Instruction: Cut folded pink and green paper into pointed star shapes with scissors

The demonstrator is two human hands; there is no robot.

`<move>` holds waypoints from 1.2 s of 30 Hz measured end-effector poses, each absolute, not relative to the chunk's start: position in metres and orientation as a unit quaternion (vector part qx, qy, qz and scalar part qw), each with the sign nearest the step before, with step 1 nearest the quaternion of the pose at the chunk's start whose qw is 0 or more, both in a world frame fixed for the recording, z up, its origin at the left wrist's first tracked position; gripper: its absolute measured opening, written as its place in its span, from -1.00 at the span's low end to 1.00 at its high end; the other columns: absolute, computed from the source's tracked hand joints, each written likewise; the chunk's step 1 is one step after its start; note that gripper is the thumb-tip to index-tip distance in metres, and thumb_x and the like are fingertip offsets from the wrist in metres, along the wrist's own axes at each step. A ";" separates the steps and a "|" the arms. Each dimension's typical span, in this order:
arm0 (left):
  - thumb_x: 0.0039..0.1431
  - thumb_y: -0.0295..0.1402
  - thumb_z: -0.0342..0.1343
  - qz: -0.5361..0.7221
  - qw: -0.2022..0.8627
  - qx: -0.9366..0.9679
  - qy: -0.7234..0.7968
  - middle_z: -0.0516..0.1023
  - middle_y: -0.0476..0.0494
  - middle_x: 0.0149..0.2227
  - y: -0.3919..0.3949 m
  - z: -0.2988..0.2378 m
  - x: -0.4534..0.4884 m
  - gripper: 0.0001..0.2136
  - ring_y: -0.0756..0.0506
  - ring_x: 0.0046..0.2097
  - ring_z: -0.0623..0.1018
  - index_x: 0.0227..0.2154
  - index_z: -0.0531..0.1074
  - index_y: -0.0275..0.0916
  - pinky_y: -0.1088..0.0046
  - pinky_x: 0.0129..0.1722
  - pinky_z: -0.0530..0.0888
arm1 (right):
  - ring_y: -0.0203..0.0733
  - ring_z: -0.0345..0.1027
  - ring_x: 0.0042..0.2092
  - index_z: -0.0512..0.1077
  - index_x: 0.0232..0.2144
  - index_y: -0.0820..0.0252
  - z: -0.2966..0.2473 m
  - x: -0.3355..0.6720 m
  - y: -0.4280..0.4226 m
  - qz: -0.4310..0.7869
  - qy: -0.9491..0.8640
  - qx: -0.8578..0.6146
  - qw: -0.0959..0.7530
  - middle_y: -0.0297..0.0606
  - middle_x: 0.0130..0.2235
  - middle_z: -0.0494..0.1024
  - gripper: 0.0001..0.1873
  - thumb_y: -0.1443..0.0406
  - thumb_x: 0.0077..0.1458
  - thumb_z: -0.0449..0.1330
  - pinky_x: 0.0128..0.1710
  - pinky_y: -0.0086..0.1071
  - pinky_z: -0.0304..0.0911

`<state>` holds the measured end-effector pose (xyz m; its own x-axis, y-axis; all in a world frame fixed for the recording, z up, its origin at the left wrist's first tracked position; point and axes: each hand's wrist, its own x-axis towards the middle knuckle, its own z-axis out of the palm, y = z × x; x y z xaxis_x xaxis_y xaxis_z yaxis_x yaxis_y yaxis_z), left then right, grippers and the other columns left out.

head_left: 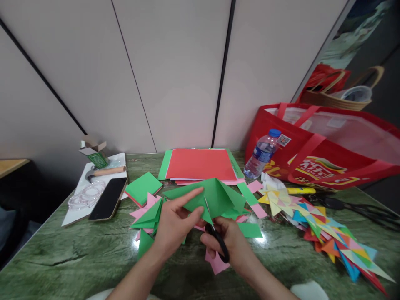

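My left hand point(178, 216) pinches the left part of a creased green sheet of paper point(218, 196), thumb and forefinger on it. A pair of scissors point(218, 241) with black handles is in my right hand point(231, 237), fingers wrapped round the loops. One blade shows against the green paper, pointing up and away from me, so the scissors are at the sheet's near edge. Folded green pieces point(148, 216) and pink pieces point(153, 202) lie left of my left hand. Below my right hand is a pink scrap point(217, 264).
Behind my hands lies a stack of red sheets point(200, 164). On the right stand a water bottle point(262, 154) and a red bag point(312, 154), with colourful folded paper point(337, 237) in front. At left are a phone point(109, 199), a hammer point(108, 171), a small box point(96, 156) and green squares point(143, 187).
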<state>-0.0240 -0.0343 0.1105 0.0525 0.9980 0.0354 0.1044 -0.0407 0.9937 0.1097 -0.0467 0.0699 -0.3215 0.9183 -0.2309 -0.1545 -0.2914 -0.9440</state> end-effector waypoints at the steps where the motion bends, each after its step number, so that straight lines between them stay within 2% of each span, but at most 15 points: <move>1: -0.03 -0.41 0.18 0.471 0.477 0.546 0.502 0.57 0.03 -0.59 -0.034 0.111 -0.024 -0.62 -0.01 -0.60 0.50 -0.07 0.45 -0.19 0.55 -0.61 0.42 | -0.41 0.13 -0.75 0.14 -0.69 0.15 0.070 0.109 -0.047 0.680 -0.442 -0.433 0.394 -0.49 -0.78 0.31 -0.49 0.11 -0.45 0.41 -0.78 -0.54 0.05; 8: -0.01 -0.41 0.17 0.475 0.458 0.564 0.496 0.53 0.05 -0.63 -0.035 0.113 -0.023 -0.64 0.00 -0.61 0.47 -0.08 0.47 -0.18 0.58 -0.63 0.37 | -0.43 0.11 -0.75 0.14 -0.66 0.14 0.061 0.109 -0.048 0.686 -0.427 -0.425 0.408 -0.51 -0.77 0.30 -0.49 0.11 -0.45 0.42 -0.80 -0.56 0.03; 14: 0.03 -0.31 0.16 0.518 0.370 0.567 0.522 0.60 -0.12 -0.24 -0.031 0.108 -0.031 -0.66 0.00 -0.53 0.45 -0.08 0.48 -0.17 0.54 -0.57 0.41 | -0.41 0.14 -0.74 0.24 -0.60 0.19 0.058 0.111 -0.048 0.682 -0.441 -0.416 0.409 -0.50 -0.74 0.32 -0.53 0.07 -0.40 0.40 -0.79 -0.55 0.06; 16: 0.01 -0.31 0.17 0.520 0.352 0.569 0.532 0.59 -0.12 -0.20 -0.031 0.108 -0.032 -0.67 0.03 -0.56 0.42 -0.10 0.49 -0.16 0.54 -0.58 0.39 | -0.40 0.16 -0.73 0.26 -0.57 0.20 0.059 0.111 -0.048 0.678 -0.450 -0.411 0.410 -0.49 -0.73 0.33 -0.53 0.03 -0.37 0.38 -0.77 -0.54 0.09; 21: -0.04 -0.36 0.19 0.495 0.352 0.576 0.547 0.58 -0.03 -0.45 -0.032 0.114 -0.030 -0.70 0.10 -0.68 0.25 -0.18 0.54 -0.16 0.59 -0.74 0.20 | -0.38 0.21 -0.70 0.22 -0.58 0.18 0.062 0.112 -0.048 0.678 -0.472 -0.392 0.404 -0.46 -0.70 0.38 -0.54 0.04 -0.32 0.36 -0.73 -0.53 0.11; 24: -0.04 -0.39 0.17 0.486 0.367 0.583 0.538 0.53 0.01 -0.54 -0.032 0.116 -0.029 -0.72 0.13 -0.70 0.14 -0.20 0.55 -0.15 0.61 -0.76 0.10 | -0.37 0.22 -0.66 0.24 -0.58 0.19 0.063 0.112 -0.047 0.678 -0.477 -0.379 0.410 -0.46 -0.67 0.38 -0.56 0.07 -0.32 0.38 -0.67 -0.52 0.12; 30: -0.08 -0.42 0.18 0.484 0.391 0.573 0.533 0.54 -0.01 -0.52 -0.032 0.120 -0.028 -0.72 0.13 -0.69 0.12 -0.23 0.57 -0.18 0.59 -0.76 0.13 | -0.34 0.26 -0.55 0.36 -0.47 0.23 0.067 0.112 -0.045 0.703 -0.410 -0.374 0.445 -0.43 -0.56 0.44 -0.49 0.20 -0.53 0.48 -0.52 -0.48 0.20; 36: -0.10 -0.43 0.18 0.478 0.406 0.569 0.532 0.50 0.03 -0.59 -0.032 0.120 -0.025 -0.72 0.12 -0.69 0.14 -0.24 0.57 -0.17 0.59 -0.74 0.14 | -0.15 0.38 -0.42 0.42 -0.41 0.21 0.068 0.113 -0.044 0.683 -0.422 -0.393 0.447 -0.27 -0.45 0.53 -0.43 0.14 -0.56 0.48 -0.40 -0.37 0.30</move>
